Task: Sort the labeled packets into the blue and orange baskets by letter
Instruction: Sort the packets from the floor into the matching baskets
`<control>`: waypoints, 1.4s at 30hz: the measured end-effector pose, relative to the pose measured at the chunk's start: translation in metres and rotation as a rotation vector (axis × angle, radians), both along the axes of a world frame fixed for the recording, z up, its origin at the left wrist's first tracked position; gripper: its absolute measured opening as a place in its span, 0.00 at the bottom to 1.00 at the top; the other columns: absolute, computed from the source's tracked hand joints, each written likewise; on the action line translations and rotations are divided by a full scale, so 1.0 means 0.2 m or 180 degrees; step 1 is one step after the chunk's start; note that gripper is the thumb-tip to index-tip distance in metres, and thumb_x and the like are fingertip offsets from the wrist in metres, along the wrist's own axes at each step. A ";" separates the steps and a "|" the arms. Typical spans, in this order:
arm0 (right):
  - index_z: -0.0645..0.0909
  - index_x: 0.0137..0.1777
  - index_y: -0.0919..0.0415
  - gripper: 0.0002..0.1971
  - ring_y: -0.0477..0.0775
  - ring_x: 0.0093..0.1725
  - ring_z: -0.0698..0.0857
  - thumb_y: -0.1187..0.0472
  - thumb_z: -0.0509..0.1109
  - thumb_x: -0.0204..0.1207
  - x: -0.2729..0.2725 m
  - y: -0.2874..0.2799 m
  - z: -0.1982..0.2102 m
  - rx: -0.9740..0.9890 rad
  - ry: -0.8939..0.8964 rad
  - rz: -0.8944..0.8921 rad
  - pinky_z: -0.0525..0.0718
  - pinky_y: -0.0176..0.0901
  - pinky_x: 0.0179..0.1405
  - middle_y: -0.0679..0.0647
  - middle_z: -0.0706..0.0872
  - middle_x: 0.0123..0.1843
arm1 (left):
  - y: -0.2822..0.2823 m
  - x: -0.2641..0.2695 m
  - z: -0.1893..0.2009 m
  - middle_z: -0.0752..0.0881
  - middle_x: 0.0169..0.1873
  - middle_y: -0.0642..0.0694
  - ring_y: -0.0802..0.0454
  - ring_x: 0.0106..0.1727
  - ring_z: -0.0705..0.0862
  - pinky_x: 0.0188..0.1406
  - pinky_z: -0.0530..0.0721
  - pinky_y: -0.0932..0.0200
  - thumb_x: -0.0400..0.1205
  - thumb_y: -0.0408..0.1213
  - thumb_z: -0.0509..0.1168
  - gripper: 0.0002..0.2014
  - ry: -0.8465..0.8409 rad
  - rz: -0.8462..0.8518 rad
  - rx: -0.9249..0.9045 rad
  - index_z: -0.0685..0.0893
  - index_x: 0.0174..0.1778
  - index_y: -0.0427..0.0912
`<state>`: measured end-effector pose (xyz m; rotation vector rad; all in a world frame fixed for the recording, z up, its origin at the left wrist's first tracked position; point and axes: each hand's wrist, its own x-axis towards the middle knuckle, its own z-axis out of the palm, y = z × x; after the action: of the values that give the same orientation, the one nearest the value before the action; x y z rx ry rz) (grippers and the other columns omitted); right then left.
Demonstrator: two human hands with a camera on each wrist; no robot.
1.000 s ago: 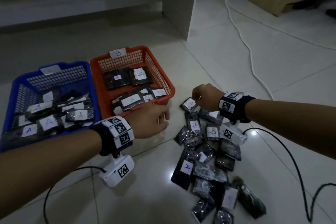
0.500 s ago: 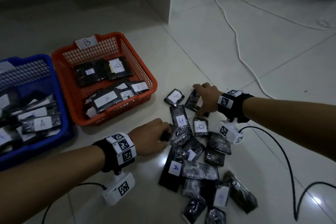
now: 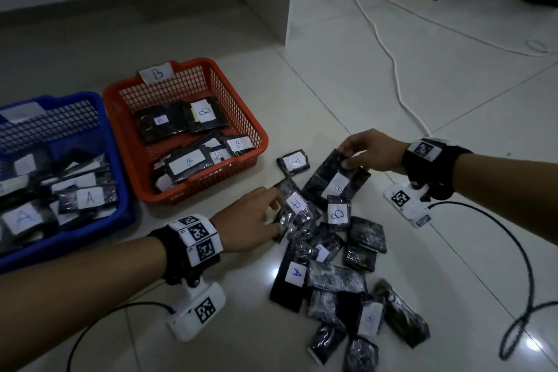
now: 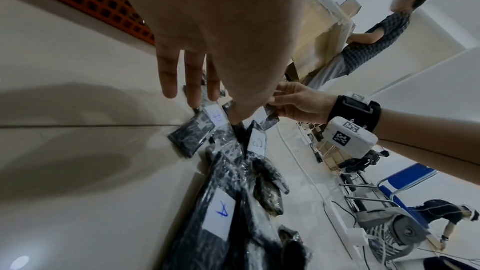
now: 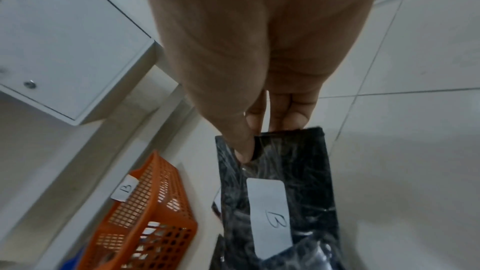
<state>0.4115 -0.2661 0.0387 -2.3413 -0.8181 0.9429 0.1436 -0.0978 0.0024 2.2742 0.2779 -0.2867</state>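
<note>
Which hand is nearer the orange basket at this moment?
Left. The left hand sits just off the front corner of the orange basket, fingers touching a packet in the pile. The right hand is farther out to the side, pinching a packet labeled B.

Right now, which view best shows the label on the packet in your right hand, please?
The right wrist view: the packet looms large, its B label legible, pinched by the right hand. The head view shows it smaller, label faint; the left wrist view only a dark edge.
</note>
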 end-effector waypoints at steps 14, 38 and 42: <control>0.81 0.62 0.60 0.16 0.61 0.47 0.88 0.76 0.69 0.79 -0.40 0.14 0.06 0.1113 0.2068 -0.1045 0.91 0.49 0.42 0.66 0.88 0.55 | 0.00 -0.10 0.20 0.88 0.47 0.54 0.53 0.43 0.91 0.37 0.88 0.60 0.86 0.41 0.66 0.09 -0.0161 0.1251 -0.1370 0.74 0.55 0.59; 0.86 0.56 0.63 0.17 0.63 0.57 0.87 0.54 0.80 0.72 -0.35 0.45 -0.18 0.0276 -0.0410 -0.1178 0.85 0.47 0.50 0.62 0.88 0.57 | 0.24 -0.50 0.22 0.91 0.52 0.49 0.61 0.44 0.91 0.32 0.82 0.72 0.83 0.27 0.68 0.14 -0.0621 0.2570 -0.1708 0.82 0.63 0.44; 0.82 0.66 0.68 0.34 0.66 0.65 0.83 0.41 0.79 0.71 -0.33 0.47 -0.24 -0.0595 -0.0643 -0.0577 0.82 0.50 0.63 0.66 0.84 0.66 | 0.27 -0.51 0.25 0.91 0.54 0.50 0.52 0.51 0.91 0.43 0.92 0.46 0.85 0.31 0.66 0.14 -0.0607 0.2597 -0.1595 0.82 0.64 0.51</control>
<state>0.3457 -0.1728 -0.0092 -2.6539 -0.6002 0.7434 0.0410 -0.0441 0.0517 1.5251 0.8843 0.2616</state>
